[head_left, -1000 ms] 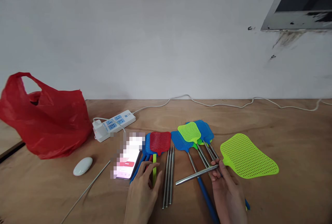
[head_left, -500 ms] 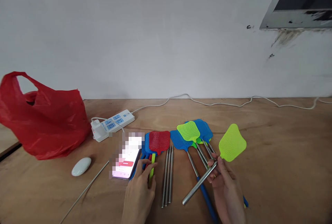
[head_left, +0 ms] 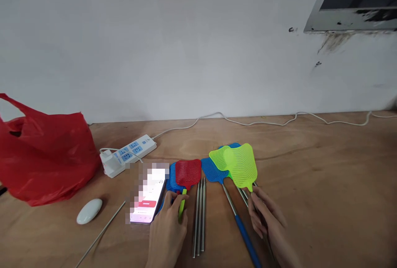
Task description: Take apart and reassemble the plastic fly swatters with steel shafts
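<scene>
My right hand is closed round the metal handle of a lime green fly swatter. Its head lies on a pile of blue and green fly swatters in the middle of the wooden table. My left hand pinches the green handle of a red-headed fly swatter, which lies over blue ones. Three bare metal rods lie side by side between my hands.
A lit phone lies left of my left hand. Further left are a white oval object, a thin metal rod, a white power strip and a red plastic bag. A white cable runs along the wall.
My right hand swung the lime green swatter from the right, turned it upright and laid its head on the pile. The left hand stayed on the green handle.
</scene>
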`<state>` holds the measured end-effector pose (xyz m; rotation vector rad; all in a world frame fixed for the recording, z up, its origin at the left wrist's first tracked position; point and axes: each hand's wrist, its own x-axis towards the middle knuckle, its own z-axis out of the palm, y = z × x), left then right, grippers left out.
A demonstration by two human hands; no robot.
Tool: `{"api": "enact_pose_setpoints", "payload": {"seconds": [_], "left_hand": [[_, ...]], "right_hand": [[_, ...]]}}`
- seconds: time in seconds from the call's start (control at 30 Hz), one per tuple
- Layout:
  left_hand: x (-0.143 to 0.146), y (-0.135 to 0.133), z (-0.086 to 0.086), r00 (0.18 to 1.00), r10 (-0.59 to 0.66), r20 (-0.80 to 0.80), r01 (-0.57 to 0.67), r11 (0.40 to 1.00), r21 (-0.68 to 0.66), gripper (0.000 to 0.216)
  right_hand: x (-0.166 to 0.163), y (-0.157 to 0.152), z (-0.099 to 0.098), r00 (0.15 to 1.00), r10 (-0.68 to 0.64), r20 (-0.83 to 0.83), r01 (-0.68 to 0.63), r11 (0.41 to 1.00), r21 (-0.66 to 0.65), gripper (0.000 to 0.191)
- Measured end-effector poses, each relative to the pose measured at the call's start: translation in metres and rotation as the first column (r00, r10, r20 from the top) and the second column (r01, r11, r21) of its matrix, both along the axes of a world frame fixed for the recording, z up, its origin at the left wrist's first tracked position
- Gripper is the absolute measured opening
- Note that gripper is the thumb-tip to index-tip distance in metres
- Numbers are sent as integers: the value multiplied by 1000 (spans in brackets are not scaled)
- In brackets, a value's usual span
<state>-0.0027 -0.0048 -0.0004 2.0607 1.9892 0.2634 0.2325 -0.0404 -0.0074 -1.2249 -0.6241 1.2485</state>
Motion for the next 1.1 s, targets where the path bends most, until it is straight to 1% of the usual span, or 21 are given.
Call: {"api": "enact_pose_setpoints", "payload": {"seconds": [0.1, 0.17, 0.2, 0.23, 0.3, 0.37, 0.47, 0.53, 0.7, 0.73, 0.83, 0.87, 0.93, 1.0, 1.1], "left_hand": [[-3, 0, -3, 999, -48, -8, 48, 999, 24, 30], [-4, -2, -6, 997, -71, -4, 71, 996, 60, 27], [-5, -3, -8, 997, -81, 4, 80, 994, 78, 26], [-5, -4, -9, 996, -87, 16, 85, 992, 93, 24], [-6, -6, -10, 996, -81, 38, 77, 991, 110, 23], [-6, -6, -9, 996, -69, 48, 64, 992, 107, 23], [-6, -5, -5, 998, -62, 33, 59, 994, 93, 24], [-7, -4, -3, 998, -62, 26, 60, 995, 85, 25], [-7, -3, 0, 995, -82, 50, 77, 993, 93, 22], [-7, -3, 0, 994, -90, 56, 84, 992, 98, 21], [-9, -2, -2, 992, -103, 75, 95, 990, 107, 22], [-9, -2, -2, 990, -108, 87, 97, 988, 116, 23], [-10, -2, -2, 980, -131, 148, 106, 980, 166, 23], [-10, -2, 1, 952, -150, 267, 86, 968, 236, 26], [-9, -3, 6, 863, -171, 476, 35, 959, 281, 33]], "right_hand": [[2, 4, 3, 991, 11, 132, -15, 1000, 24, 39], [3, 5, 11, 958, 82, 274, -105, 992, 69, 35], [3, 6, 16, 917, 143, 373, -183, 980, 75, 32], [4, 6, 21, 855, 204, 476, -263, 963, 60, 32], [4, 7, 29, 721, 259, 643, -350, 937, 16, 34], [3, 9, 34, 624, 269, 733, -385, 923, -10, 34], [2, 11, 34, 549, 283, 787, -433, 901, -22, 31], [2, 12, 33, 533, 275, 800, -440, 898, -15, 30], [5, 11, 34, 508, 219, 833, -399, 917, 2, 30], [5, 11, 34, 515, 193, 835, -390, 920, 28, 30], [6, 12, 33, 584, 109, 804, -353, 926, 132, 30], [6, 13, 31, 602, 102, 792, -348, 926, 146, 30], [6, 13, 28, 609, 138, 781, -368, 922, 124, 28], [6, 13, 27, 590, 188, 785, -402, 912, 83, 26], [6, 12, 30, 561, 229, 796, -449, 891, 60, 24]]}}
